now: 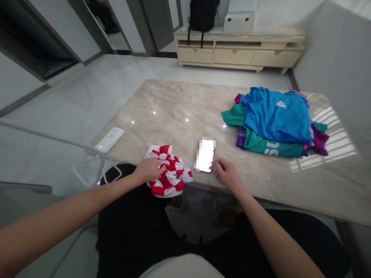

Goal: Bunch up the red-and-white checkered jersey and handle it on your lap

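Observation:
My left hand (150, 169) is closed on a crumpled red and white checkered cloth (173, 183), perhaps a jersey, bunched at the near edge of the table and hanging partly over it. Flat on the tabletop to its right lies a phone (205, 156) with a bright, blurred screen. At the phone's lower right corner is my right hand (226, 171), its fingers loosely bent and apart, holding nothing. One fingertip reaches the screen's edge; whether it presses is not clear.
A pile of clothes (276, 119), blue shirt on top, sits at the right of the marble table (175, 101). A white flat device (110, 140) lies at the left edge, near a white curved metal frame (100, 172). Beyond stand a low cabinet (233, 56) and black backpack (203, 11).

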Demonstrator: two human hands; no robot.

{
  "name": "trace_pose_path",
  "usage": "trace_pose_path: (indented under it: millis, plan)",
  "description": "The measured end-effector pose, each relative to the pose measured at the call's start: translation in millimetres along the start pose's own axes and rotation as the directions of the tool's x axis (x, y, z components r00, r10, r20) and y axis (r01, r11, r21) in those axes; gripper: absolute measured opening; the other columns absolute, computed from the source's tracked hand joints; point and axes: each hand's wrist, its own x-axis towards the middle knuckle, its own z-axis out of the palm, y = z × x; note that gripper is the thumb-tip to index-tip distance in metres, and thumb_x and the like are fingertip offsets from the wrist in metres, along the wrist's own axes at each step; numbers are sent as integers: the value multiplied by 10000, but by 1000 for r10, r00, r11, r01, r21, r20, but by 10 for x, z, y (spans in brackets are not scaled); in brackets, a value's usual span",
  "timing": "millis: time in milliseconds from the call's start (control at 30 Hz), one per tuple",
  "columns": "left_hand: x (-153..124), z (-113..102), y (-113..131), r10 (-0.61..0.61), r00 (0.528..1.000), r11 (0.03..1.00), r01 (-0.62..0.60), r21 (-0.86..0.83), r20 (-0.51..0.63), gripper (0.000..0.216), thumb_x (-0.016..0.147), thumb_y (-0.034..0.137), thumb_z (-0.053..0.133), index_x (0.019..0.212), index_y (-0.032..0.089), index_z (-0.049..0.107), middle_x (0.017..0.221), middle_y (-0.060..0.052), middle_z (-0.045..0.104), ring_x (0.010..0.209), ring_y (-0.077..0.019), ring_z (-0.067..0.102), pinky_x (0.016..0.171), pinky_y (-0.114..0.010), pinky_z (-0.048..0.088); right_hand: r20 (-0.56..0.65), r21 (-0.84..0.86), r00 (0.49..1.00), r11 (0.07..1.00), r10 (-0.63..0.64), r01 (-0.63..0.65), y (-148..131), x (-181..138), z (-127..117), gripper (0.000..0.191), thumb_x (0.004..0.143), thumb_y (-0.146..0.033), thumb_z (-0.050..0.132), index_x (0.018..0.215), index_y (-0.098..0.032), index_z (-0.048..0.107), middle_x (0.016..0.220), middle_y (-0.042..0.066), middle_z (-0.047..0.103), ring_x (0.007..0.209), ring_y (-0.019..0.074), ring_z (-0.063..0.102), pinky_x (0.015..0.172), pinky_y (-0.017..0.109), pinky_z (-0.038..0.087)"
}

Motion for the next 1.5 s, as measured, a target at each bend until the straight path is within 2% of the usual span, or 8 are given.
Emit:
trace_pose_path:
  millis: [167,367,1100,1500]
  plan:
    - [4,14,-2,-3,1000,1000,3,5,-2,386,964,391,442,792,200,731,806,-101,757,777,-255,694,664,-319,407,28,-56,1000,998,-6,8,2,2,-5,251,968,-307,499,943,-202,725,834,32,793,537,144,598,570,272,449]
    - [0,24,-9,-1,1000,1000,1,19,1,388,961,385,432,784,202,724,820,-110,764,795,-267,706,666,-330,413,2,-10,1000,1000,-3,3,-3,3,-5,254,981,-329,495,924,-197,704,810,39,788,530,145,595,575,272,460]
    - [-7,-6,10,-16,1000,1000,16,11,11,384,960,400,430,792,212,721,822,-98,761,800,-255,702,686,-324,433,1,-74,1000,997,-1,1,-9,-2,-6,260,974,-318,505,909,-198,727,793,31,783,560,148,603,599,272,442]
    - [-16,-17,18,-16,1000,1000,16,2,7,383,955,392,424,790,209,718,826,-103,760,806,-260,697,693,-331,426,1,-34,1000,999,-4,4,-30,-1,-9,232,962,-294,499,913,-199,705,798,28,783,539,143,602,598,272,461]
